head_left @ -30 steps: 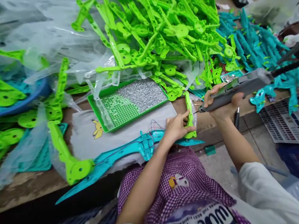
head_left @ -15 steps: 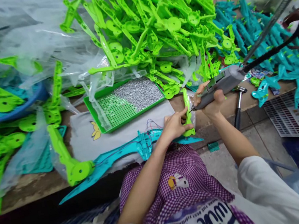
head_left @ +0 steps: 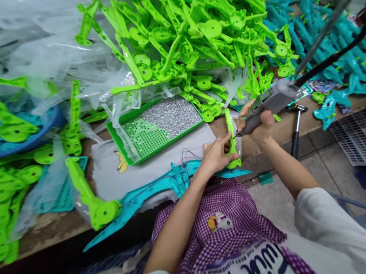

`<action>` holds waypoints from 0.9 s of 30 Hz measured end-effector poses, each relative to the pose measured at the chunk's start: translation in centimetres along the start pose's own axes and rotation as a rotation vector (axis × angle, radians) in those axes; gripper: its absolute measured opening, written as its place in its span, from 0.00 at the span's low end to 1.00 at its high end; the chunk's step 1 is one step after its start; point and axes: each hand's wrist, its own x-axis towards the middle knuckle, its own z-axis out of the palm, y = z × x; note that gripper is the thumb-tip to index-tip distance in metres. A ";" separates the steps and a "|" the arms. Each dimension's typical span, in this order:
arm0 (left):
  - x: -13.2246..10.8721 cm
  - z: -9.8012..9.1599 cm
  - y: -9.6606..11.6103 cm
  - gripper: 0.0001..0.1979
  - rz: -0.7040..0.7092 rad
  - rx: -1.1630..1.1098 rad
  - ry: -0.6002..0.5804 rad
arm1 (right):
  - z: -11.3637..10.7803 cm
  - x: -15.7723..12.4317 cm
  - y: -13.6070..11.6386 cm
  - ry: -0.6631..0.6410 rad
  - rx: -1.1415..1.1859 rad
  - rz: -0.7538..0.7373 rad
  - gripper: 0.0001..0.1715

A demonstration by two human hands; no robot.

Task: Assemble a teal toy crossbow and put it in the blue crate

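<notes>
My right hand (head_left: 259, 124) is wrapped round a grey electric screwdriver (head_left: 271, 105), which lies nearly level with its tip against a lime-green plastic part (head_left: 231, 135). On the other side, my left hand (head_left: 218, 153) grips that same green part at the bench edge, fingers along its length. Beneath my left forearm lies a long turquoise plastic part (head_left: 142, 186) with thin red and dark wires, its pointed end sticking out past the bench. Behind it a green tray (head_left: 157, 150) holds many small silvery screws on a perforated base.
A large heap of lime-green parts (head_left: 180, 19) fills the back, beside clear plastic bags (head_left: 44, 53). A blue basin (head_left: 54, 129) stands left. Turquoise parts (head_left: 320, 32) are piled right. A hammer (head_left: 297, 128) hangs over the edge, near a white crate (head_left: 357, 139). Cables run to the screwdriver.
The whole view has shifted slightly, so most things sit a little further right. Both hands keep their hold, and the screwdriver tip stays at the green part.
</notes>
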 end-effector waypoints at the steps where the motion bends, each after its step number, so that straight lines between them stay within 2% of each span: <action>1: 0.3 -0.1 0.0 0.40 0.008 -0.001 -0.007 | 0.2 0.3 -0.3 0.016 -0.011 -0.019 0.37; 4: 1.4 -0.8 0.3 0.40 0.026 0.000 -0.005 | 1.2 1.7 -1.5 0.083 -0.025 -0.146 0.37; 7: 1.7 -1.8 0.9 0.38 0.019 0.086 0.073 | 2.3 3.1 -2.5 0.103 -0.022 -0.244 0.36; 10: 0.1 -2.0 1.2 0.34 0.042 0.180 0.190 | 3.1 3.4 -3.1 0.058 0.000 -0.260 0.32; 13: -1.7 -1.2 0.9 0.20 0.059 0.166 0.254 | 4.9 2.8 -3.2 -0.046 0.114 -0.302 0.30; 15: -2.2 -0.6 0.6 0.13 0.044 0.136 0.262 | 7.4 2.7 -2.7 -0.129 0.213 -0.292 0.31; 17: -2.1 -0.4 0.4 0.11 0.013 0.114 0.262 | 10.9 3.0 -1.4 -0.211 0.231 -0.204 0.33; 19: -1.7 -0.4 0.3 0.12 -0.022 0.094 0.263 | 14.6 3.7 0.4 -0.285 0.141 -0.099 0.32; 22: -1.1 -0.6 0.2 0.16 -0.057 0.048 0.236 | 19.2 4.6 3.3 -0.404 0.076 -0.037 0.29; 25: -0.8 -1.0 -0.1 0.19 -0.048 0.008 0.220 | 22.0 4.5 5.4 -0.517 0.074 -0.033 0.29; 27: -0.8 -1.1 -0.3 0.26 -0.029 -0.031 0.247 | 23.1 4.2 6.2 -0.552 0.062 -0.025 0.29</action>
